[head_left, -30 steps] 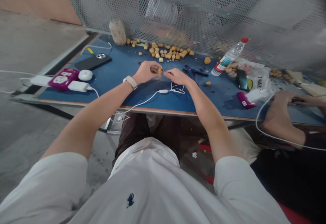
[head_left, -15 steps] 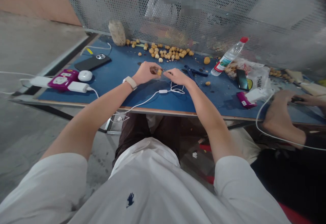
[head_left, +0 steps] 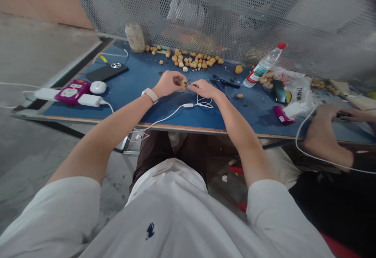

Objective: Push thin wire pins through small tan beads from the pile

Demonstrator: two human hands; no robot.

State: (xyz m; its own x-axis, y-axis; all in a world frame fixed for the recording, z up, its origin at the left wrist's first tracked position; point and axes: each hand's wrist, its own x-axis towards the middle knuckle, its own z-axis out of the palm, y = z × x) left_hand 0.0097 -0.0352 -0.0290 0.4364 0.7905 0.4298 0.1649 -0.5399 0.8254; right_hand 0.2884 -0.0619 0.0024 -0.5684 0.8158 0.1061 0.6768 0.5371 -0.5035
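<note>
My left hand [head_left: 169,82] pinches a small yellowish-brown round piece [head_left: 183,83] between thumb and fingertips, just above the blue tabletop. Close beside it on the right, my right hand [head_left: 205,88] is closed, its fingertips turned toward the piece. A thin dark sliver shows between the two hands, too small to name; what the right fingers hold is mostly hidden. Blue-handled pliers [head_left: 222,82] lie just past my right hand. A pile of similar yellowish-brown round pieces [head_left: 195,60] stretches along the back of the table, by the mesh panel.
A white cable [head_left: 170,116] with an inline switch runs under my wrists. Left are a phone [head_left: 107,71], a white earbud case [head_left: 98,87] and a purple power cube [head_left: 72,92]. Right stand a water bottle [head_left: 261,68] and a plastic bag [head_left: 299,87]. Another person's arm [head_left: 326,132] rests farther right.
Both hands stay in nearly the same place. The piece in my left fingers has turned slightly, and my right fingertips have shifted a little.
</note>
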